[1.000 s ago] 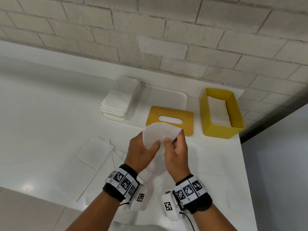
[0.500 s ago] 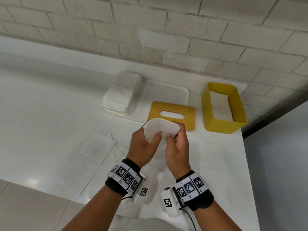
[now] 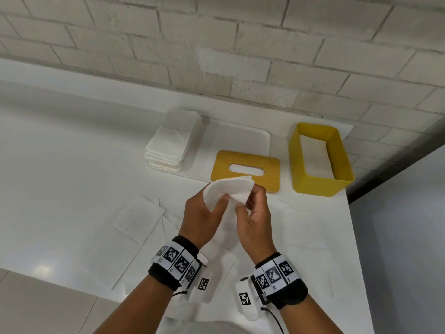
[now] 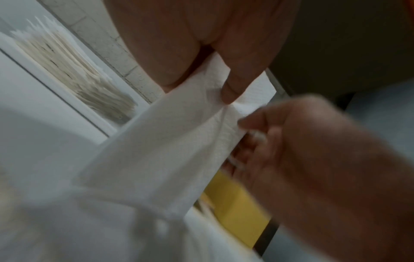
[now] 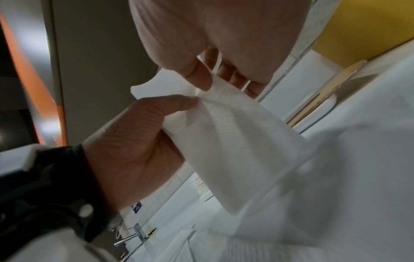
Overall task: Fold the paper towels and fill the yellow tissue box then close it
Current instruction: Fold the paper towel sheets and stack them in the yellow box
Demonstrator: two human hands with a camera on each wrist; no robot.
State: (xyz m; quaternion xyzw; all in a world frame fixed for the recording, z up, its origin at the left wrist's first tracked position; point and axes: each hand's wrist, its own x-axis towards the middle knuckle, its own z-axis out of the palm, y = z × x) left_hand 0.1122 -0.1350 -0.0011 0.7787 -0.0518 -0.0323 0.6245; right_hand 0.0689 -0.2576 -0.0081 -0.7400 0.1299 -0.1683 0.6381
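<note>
Paper towel held mid-fold above the counter

While both hands work in the air, the white counter (image 3: 60,165) spreads beneath them, loose paper sheets (image 3: 139,218) scattered along its near edge. By the brick wall sits the open yellow tissue box (image 3: 320,184) with white paper inside, a stack of folded towels (image 3: 173,141) well to its left. Between them lies the yellow slotted lid (image 3: 245,179). Left hand (image 3: 202,218) and right hand (image 3: 255,220) each pinch the bent paper towel (image 3: 228,191) between thumb and curled fingers.

Black wristbands (image 3: 168,273) carry checkered marker tags, white camera units (image 3: 246,298) and cable.
</note>
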